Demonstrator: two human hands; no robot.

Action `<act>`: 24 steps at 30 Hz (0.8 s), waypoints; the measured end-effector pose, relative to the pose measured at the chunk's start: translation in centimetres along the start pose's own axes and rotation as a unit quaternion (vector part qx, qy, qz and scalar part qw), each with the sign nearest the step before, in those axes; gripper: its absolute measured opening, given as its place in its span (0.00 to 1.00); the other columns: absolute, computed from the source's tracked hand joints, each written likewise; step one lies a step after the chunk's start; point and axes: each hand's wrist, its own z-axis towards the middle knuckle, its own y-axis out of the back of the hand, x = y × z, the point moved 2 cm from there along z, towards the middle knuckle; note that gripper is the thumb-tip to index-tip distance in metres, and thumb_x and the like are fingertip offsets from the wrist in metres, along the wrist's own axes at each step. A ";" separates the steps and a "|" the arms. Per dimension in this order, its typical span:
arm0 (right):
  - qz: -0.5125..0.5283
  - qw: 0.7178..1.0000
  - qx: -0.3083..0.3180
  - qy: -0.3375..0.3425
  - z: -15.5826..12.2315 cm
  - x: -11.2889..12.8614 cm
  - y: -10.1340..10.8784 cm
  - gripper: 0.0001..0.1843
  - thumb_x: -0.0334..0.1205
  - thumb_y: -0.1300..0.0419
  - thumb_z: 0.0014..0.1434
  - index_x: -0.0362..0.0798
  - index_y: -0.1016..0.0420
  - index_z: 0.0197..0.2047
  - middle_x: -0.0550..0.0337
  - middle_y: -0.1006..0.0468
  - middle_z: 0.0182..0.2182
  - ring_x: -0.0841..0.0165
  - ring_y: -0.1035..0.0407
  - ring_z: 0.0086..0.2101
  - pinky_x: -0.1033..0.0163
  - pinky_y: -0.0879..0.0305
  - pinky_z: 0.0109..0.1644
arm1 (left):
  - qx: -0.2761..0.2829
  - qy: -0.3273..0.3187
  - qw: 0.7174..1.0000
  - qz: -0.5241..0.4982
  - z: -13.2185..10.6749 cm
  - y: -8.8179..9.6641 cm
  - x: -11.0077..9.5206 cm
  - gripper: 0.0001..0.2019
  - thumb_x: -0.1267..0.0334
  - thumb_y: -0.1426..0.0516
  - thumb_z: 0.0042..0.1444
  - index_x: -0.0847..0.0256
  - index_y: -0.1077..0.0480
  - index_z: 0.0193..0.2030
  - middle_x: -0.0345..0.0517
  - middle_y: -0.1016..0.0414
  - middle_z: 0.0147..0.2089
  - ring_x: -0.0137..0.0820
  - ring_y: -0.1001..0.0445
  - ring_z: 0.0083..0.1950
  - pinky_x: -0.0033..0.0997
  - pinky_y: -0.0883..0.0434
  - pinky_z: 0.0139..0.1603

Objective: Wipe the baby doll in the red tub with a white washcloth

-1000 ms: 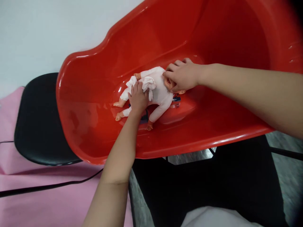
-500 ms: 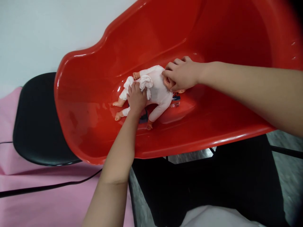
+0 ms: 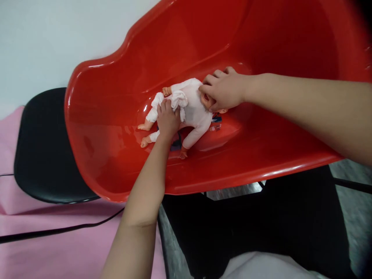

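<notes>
A baby doll [image 3: 193, 102] in a white top lies on its back inside a red baby bathtub [image 3: 116, 170], its feet pointing left. My right hand [image 3: 226, 90] is curled over the doll's head, hiding most of it. Around the doll's hips, my left hand [image 3: 169, 121] is closed on a bunched white cloth [image 3: 179, 100]; I cannot tell whether the cloth is separate or part of the doll's clothes. White fabric also covers the doll's legs, leaving the feet bare. Partly under the doll is a dark printed patch [image 3: 176, 144] on the tub's bottom.
Left of the tub, a black chair seat [image 3: 49, 151] shows beneath its rim. Pink cloth [image 3: 58, 248] spreads at the lower left with a black cord [image 3: 64, 229] across it. A pale wall [image 3: 58, 38] stands behind, and grey floor [image 3: 353, 201] shows at right.
The tub and chair sit very slightly further left in view. Both hands keep their places on the doll and the cloth.
</notes>
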 end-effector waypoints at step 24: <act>-0.003 1.000 -0.007 -0.023 0.2 0.3 -0.4 0.34 0.63 0.46 0.68 0.52 0.27 0.68 0.39 0.30 0.69 0.36 0.36 0.64 0.25 0.39 0.66 | 0.003 -0.016 1.000 -0.010 0.4 -0.2 -0.2 0.20 0.58 0.44 0.72 0.53 0.32 0.69 0.57 0.29 0.73 0.51 0.41 0.82 0.57 0.50 0.86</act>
